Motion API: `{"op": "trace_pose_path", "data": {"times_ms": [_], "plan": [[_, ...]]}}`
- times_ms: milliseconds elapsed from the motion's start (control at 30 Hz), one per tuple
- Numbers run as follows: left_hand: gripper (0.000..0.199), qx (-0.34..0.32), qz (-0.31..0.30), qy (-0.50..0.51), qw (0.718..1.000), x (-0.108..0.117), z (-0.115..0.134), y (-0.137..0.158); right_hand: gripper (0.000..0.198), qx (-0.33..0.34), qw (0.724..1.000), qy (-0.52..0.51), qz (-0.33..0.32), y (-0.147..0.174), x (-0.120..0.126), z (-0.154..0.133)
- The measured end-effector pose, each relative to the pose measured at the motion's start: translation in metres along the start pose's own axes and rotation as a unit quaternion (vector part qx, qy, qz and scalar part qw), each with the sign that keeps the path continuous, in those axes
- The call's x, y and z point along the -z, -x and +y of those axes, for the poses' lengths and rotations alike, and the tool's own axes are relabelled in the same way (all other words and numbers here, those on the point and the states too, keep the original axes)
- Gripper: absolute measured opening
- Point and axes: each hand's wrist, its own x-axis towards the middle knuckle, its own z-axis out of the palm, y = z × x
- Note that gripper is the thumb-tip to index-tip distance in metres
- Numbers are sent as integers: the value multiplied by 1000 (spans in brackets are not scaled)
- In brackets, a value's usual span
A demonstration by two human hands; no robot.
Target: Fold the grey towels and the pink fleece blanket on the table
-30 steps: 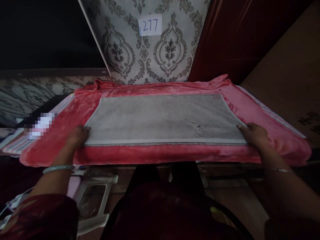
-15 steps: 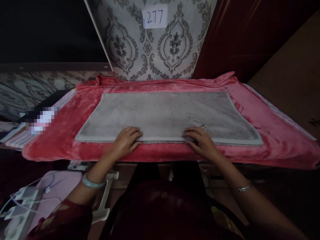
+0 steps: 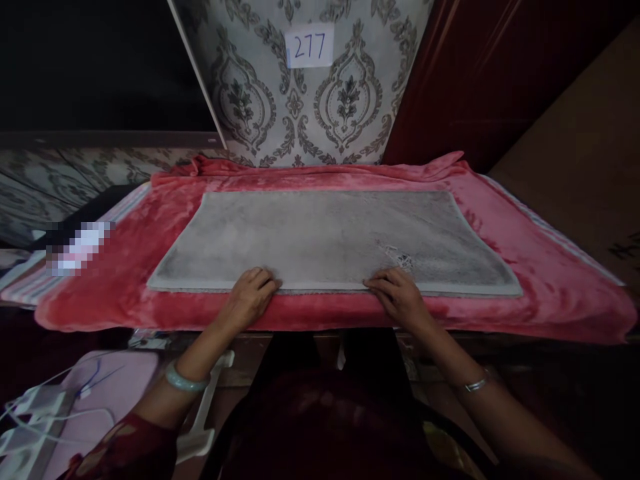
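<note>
A: Where's the cloth (image 3: 310,233)?

B: Spread flat on the blanket (image 3: 325,312), its near edge just inside the blanket's front. It looks folded; layers show along that edge.

A: What has hold of it?

B: The left hand (image 3: 253,293) and right hand (image 3: 397,293), well apart, each with thumb and fingers pinched on the near edge, either side of its middle.

A: What could go wrong?

B: Catching only the top layer, I'd say; then the layers would slide out of line. The near corners are unheld, so they could droop if the middle rose. And the plush blanket might cling and ruck under a pull.
</note>
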Motion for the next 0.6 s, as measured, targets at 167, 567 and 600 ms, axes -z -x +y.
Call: {"op": "trace_pose_path", "data": {"times_ms": [167,567,600], "plan": [[25,0,-2,54,999,13,-2,3,20,12,999,-31,-19,-7,10,0],[56,-6,-145,34,989,-38,24,-129,55,-96,962,124,-223,-22,-4,-16],[56,-11,-168,31,985,-46,26,-129,53,-92,965,92,-226,-22,0,-15]]}}
